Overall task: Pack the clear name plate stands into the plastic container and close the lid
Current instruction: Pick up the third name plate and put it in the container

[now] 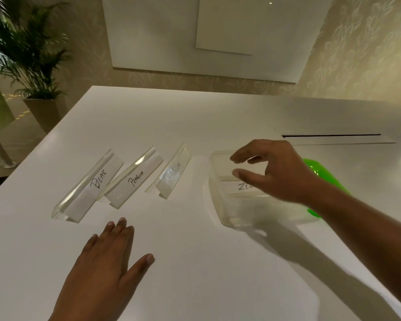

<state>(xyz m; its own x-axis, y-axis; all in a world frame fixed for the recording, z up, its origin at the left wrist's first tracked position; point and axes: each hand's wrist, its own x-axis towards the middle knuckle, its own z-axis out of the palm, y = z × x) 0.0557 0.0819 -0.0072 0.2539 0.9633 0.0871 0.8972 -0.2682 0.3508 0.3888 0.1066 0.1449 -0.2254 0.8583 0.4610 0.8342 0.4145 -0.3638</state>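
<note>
Three clear name plate stands lie side by side on the white table: one marked BEAR (88, 186) at the left, one marked PENGUIN (134, 178) in the middle, and a third (171, 171) with blurred writing. To their right stands the clear plastic container (220, 205), with a fourth stand (239, 186) lying inside it, its label partly hidden. My right hand (271, 169) hovers over the container with fingers spread and relaxed, holding nothing. My left hand (107, 258) rests flat on the table in front of the stands.
A bright green lid (320, 179) lies behind the container, mostly hidden by my right arm. A long dark slot (331, 136) runs across the table at the far right. A potted palm (33, 56) stands on the floor beyond the table's left edge.
</note>
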